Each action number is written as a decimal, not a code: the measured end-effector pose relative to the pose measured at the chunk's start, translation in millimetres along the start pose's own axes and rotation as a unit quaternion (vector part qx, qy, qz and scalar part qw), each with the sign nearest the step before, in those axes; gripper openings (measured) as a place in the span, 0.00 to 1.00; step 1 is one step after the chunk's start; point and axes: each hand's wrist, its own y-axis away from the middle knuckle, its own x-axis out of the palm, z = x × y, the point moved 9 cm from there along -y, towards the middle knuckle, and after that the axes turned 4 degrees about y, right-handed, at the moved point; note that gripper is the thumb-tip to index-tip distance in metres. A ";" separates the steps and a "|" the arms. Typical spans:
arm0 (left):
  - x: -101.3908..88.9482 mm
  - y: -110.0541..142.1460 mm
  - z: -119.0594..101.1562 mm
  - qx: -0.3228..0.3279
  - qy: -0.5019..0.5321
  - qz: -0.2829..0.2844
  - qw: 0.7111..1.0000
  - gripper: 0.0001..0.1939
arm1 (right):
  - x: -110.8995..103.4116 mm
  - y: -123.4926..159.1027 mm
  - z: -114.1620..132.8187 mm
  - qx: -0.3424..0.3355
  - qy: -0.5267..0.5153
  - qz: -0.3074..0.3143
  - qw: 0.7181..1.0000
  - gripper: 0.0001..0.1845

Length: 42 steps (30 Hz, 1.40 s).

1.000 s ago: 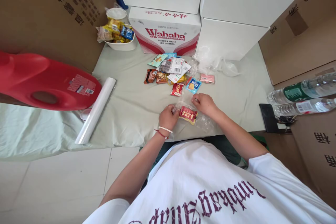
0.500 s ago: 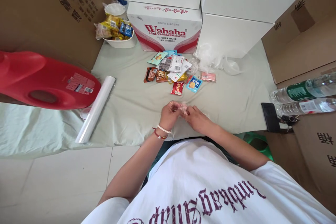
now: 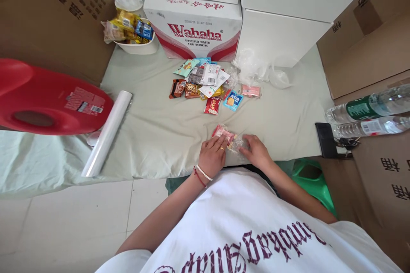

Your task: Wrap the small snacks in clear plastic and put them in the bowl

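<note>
A pink-and-red snack packet (image 3: pixel 223 131) lies near the table's front edge inside or against a clear plastic bag (image 3: pixel 237 142); which of the two I cannot tell. My left hand (image 3: pixel 212 153) rests flat over the packet's near side, fingers stretched out and together. It wears a ring and two bracelets. At the bag's right edge is my right hand (image 3: pixel 256 152), thumb and forefinger apart and touching the plastic. Farther back is a pile of small snack packets (image 3: pixel 210 77), with a red packet (image 3: pixel 212 106), a blue packet (image 3: pixel 233 100) and a pink packet (image 3: pixel 250 91) at its near side.
Crumpled clear bags (image 3: pixel 253 68) lie before white boxes (image 3: pixel 282 36) and a Wahaha carton (image 3: pixel 195 30). A white basket of snacks (image 3: pixel 137 47) stands back left. A white film roll (image 3: pixel 107 134) and red jug (image 3: pixel 57 98) lie left; bottles (image 3: pixel 368 108) and a black phone (image 3: pixel 326 140) right.
Both hands were close together, pinching the crumpled pink packet. Now it lies spread on the table under my left hand, and my right hand has moved right, its fingers parted.
</note>
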 end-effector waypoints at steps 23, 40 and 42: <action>-45.9 62.0 22.3 0.041 -0.016 -0.131 0.990 0.20 | 13.8 -58.1 144.7 -0.145 0.181 0.031 0.972 0.17; -25.2 56.1 55.5 -0.012 -0.077 -0.177 0.981 0.15 | -229.3 -121.9 -73.3 0.060 -0.022 -0.324 0.944 0.20; -26.4 56.8 53.6 -0.008 -0.091 -0.187 0.978 0.15 | -265.3 -158.6 -112.4 0.137 -0.031 -0.334 0.932 0.21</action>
